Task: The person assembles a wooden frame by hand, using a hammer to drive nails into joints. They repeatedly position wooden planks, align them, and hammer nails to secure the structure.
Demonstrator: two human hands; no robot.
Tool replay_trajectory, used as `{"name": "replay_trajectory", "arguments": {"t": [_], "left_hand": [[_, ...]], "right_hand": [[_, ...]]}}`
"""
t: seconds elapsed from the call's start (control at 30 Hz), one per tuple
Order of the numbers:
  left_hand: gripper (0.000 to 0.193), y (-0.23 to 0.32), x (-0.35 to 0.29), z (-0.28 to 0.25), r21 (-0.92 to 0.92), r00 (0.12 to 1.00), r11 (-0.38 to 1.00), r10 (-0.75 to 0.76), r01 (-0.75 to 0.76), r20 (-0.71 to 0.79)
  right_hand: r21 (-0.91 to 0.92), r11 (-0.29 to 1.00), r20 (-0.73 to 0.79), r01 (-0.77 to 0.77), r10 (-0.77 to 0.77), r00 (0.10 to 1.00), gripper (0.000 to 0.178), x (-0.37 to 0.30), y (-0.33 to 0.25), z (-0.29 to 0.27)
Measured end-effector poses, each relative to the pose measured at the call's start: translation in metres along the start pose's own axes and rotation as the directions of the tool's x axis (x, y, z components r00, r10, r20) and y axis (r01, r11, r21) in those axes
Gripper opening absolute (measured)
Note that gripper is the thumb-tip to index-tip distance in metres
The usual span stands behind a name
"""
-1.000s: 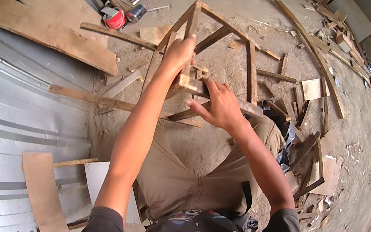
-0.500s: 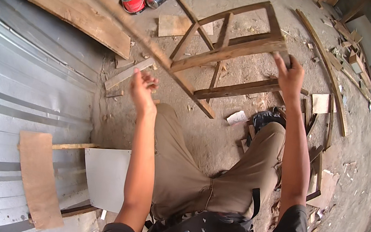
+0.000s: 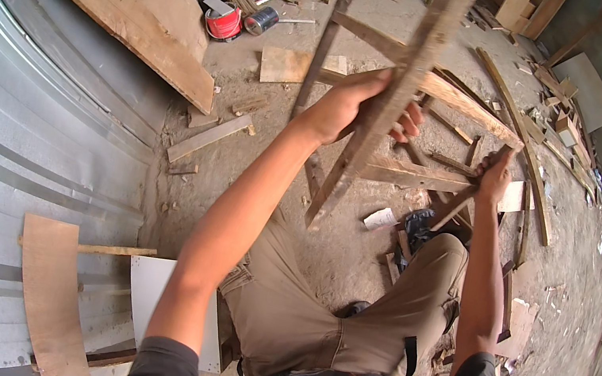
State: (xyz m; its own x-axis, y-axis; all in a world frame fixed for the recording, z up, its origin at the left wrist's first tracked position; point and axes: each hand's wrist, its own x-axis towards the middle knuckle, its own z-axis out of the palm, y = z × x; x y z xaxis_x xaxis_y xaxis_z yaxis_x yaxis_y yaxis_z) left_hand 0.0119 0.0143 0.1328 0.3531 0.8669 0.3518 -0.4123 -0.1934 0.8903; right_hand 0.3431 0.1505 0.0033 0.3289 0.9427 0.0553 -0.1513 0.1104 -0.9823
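A bare wooden chair frame [image 3: 351, 166] is held up in front of me, tilted, with one long post nearest to me running from the upper edge down toward my knees. My left hand [image 3: 351, 108] is wrapped round that post near its middle, fingertips showing on its right side. On the frame's right end, my right hand [image 3: 494, 175] grips the corner where a rail meets a leg; its fingers are partly hidden. The upper end of the long post passes out of the picture and is blurred.
A red bucket [image 3: 223, 22] and a dark can [image 3: 262, 21] are at the far left, near a wide board [image 3: 122, 15] by the corrugated metal sheet [image 3: 39, 166]. A long timber strip [image 3: 518, 142] and scrap wood lie right. A white panel [image 3: 150, 290] is beside my left leg.
My left hand has gone from empty to gripping the long post. The chair frame has turned, its long post swinging from leaning left to standing steeper, and my right hand has shifted lower and right.
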Motion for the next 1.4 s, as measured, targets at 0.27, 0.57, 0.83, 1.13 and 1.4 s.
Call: {"name": "replay_trajectory", "arguments": {"t": [0.27, 0.57, 0.83, 1.13, 1.4], "left_hand": [[0.05, 0.008, 0.025, 0.051, 0.061, 0.99, 0.99, -0.127, 0.131, -0.062], [0.046, -0.028, -0.001, 0.068, 0.271, 0.958, 0.947, -0.101, 0.175, -0.267], [0.043, -0.093, -0.011, 0.089, 0.368, 0.902, 0.922, 0.054, 0.12, -0.429], [0.05, -0.093, 0.035, 0.075, 0.451, 0.812, 0.892, 0.25, 0.019, -0.528], [0.053, -0.091, 0.061, 0.035, 0.41, 0.766, 0.91, 0.222, 0.06, -0.604]], "right_hand": [[0.108, 0.971, 0.031, -0.212, 0.21, 0.977, 0.072, -0.038, 0.09, 0.055], [-0.125, 0.945, 0.253, -0.303, 0.325, 0.911, 0.075, -0.036, 0.182, 0.053], [-0.303, 0.912, 0.444, -0.276, 0.392, 0.806, 0.065, -0.051, 0.2, 0.052], [-0.339, 0.939, 0.621, -0.058, 0.27, 0.736, 0.056, -0.026, 0.154, 0.025], [-0.242, 0.97, 0.565, -0.025, 0.162, 0.809, 0.052, -0.2, -0.007, 0.031]]}}
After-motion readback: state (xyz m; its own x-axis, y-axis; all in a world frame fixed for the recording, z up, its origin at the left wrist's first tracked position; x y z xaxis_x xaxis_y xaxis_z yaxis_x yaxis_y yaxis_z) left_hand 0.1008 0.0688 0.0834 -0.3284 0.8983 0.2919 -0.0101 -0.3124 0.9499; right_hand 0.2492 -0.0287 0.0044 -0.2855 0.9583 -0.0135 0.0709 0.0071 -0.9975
